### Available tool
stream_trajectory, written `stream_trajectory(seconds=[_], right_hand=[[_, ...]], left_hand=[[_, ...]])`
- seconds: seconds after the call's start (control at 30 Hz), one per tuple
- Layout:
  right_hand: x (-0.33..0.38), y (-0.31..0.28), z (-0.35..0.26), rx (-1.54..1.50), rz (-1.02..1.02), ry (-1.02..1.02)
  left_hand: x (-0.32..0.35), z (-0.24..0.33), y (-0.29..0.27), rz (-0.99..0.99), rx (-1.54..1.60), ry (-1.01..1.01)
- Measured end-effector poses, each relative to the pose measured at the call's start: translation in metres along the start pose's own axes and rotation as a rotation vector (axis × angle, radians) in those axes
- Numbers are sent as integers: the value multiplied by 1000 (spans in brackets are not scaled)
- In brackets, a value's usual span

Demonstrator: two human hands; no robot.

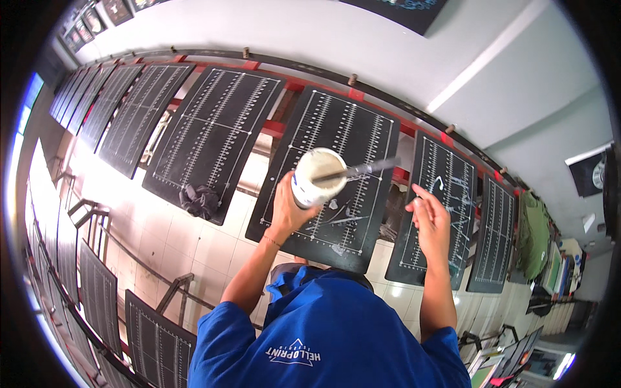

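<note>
My left hand (286, 210) is wrapped around a white tub (301, 192) with pale, creamy stuff inside, held up above a black printing board (294, 238). A dark flat spatula (365, 169) leans out of the tub toward the right; its lower end is hidden in the contents. White measuring marks and grid lines cover the board, and pale smears (339, 221) lie on its near part. My right hand (431, 223) is raised over the board to the right (414, 249), with fingers apart and loosely bent. Nothing shows in it.
Similar black boards (200, 129) stand in a row along a red and black rail (304, 64) by the wall. A crumpled dark cloth (199, 200) lies on the board to my left. Green fabric (533, 233) drapes at the far right. More boards (158, 333) stand behind at lower left.
</note>
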State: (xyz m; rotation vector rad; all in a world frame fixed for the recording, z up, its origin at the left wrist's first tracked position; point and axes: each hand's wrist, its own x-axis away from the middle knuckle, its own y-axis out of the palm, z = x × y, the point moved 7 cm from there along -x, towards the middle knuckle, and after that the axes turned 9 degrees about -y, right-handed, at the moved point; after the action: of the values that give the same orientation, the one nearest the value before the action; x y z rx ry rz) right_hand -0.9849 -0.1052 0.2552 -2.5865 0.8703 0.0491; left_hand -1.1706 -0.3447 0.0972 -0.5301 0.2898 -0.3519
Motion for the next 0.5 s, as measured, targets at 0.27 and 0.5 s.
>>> stream_trajectory(seconds=[0.27,0.5], right_hand=[[49,-40,72,-7,49,247],[105,-64,120,70,104,444]], left_hand=[[-124,-114,-95,478,-73,-49],[-182,-207,-146,573,-160,-349]])
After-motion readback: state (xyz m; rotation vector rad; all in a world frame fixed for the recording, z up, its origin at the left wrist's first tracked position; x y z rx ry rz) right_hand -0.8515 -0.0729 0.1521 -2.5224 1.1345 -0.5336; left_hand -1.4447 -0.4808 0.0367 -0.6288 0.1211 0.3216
